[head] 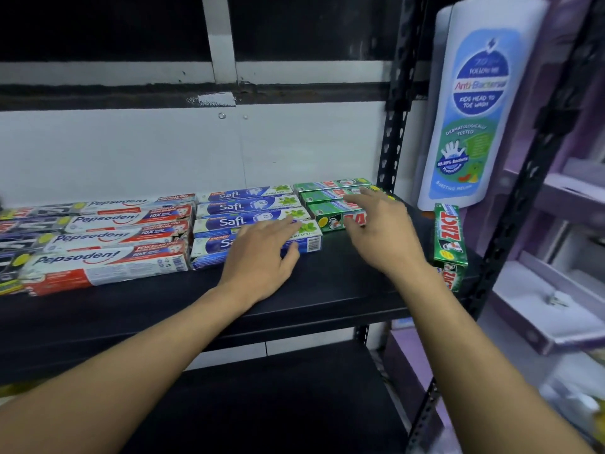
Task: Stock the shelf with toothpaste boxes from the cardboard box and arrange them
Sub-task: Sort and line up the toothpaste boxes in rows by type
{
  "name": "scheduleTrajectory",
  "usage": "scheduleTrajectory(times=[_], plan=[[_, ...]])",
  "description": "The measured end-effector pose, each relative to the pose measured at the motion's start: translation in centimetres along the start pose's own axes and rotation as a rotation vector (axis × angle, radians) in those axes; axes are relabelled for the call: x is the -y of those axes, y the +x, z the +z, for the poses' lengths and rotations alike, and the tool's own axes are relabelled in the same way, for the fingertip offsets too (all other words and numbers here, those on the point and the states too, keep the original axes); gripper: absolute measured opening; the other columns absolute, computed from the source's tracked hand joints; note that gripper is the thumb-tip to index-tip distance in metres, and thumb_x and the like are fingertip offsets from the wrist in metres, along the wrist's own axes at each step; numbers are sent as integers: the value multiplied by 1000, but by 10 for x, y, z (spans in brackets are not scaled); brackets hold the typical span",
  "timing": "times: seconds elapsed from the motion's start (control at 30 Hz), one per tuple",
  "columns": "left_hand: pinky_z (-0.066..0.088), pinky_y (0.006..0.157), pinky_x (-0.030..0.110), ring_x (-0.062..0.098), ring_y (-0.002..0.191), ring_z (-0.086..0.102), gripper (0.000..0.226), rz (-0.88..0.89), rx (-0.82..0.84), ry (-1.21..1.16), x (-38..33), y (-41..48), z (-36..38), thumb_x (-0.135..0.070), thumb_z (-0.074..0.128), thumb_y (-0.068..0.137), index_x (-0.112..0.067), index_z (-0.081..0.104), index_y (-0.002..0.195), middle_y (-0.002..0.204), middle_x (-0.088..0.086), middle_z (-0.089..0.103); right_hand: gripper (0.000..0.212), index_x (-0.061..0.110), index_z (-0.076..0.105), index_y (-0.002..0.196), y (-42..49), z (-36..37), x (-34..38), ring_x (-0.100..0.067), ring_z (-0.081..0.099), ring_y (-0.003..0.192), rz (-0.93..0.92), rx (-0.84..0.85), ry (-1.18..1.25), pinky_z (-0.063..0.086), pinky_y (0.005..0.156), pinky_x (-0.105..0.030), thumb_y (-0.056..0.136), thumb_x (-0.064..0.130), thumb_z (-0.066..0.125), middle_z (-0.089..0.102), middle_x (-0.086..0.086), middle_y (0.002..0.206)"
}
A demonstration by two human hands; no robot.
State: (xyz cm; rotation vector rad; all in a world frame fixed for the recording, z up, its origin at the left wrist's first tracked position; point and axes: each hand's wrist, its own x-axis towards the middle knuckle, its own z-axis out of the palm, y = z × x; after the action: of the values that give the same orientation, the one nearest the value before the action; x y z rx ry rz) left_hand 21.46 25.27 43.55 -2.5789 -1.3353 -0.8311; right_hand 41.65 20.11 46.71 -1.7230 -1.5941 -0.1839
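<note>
We are squaring rows on shelf (327,290); left hand (262,257) lying flat on front Safi box (212,249); right hand (379,231), fingers spread, gripping nothing, over Zact stack (322,199) at right rear corner. Advising flush ends, then adding stray Zact (450,237) from right edge.

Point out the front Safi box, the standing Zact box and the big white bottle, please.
front Safi box (209,253): head view, on its blue left end.
standing Zact box (449,235): head view, on its green front face.
big white bottle (481,93): head view, on its blue label.
</note>
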Motion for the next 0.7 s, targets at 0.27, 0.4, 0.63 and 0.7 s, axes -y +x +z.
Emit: scheduleTrajectory(times=[0.27,0.4,0.63,0.7], plan=[[26,114,41,16,137,42,44,34,8,-21,1,0,-1,-36,47,100,-28,51,142,150,-7,46,45,26,64,126,-62,-68,-33,-32,60,112,318,-21,-179,48,89,-41,84,42,69,65,-2,128],[26,113,41,18,137,43,44,42,6,-22,2,0,-1,-35,47,100,-26,51,142,150,-5,47,47,26,63,130,-84,-64,-35,-31,62,113,305,-63,-111,45,92,-36,85,32,73,55,-2,143],[27,114,42,18,136,43,45,53,18,-33,5,1,1,-36,49,98,-26,52,141,149,-5,48,47,39,59,123,-92,-41,-36,11,61,108,430,-129,299,48,102,-36,81,59,68,68,30,106],[27,115,43,18,137,43,46,50,22,-33,5,1,1,-37,49,97,-27,51,142,150,-5,47,32,52,55,115,-94,-38,-27,22,54,106,374,-49,259,45,101,-28,86,56,65,65,39,101]])
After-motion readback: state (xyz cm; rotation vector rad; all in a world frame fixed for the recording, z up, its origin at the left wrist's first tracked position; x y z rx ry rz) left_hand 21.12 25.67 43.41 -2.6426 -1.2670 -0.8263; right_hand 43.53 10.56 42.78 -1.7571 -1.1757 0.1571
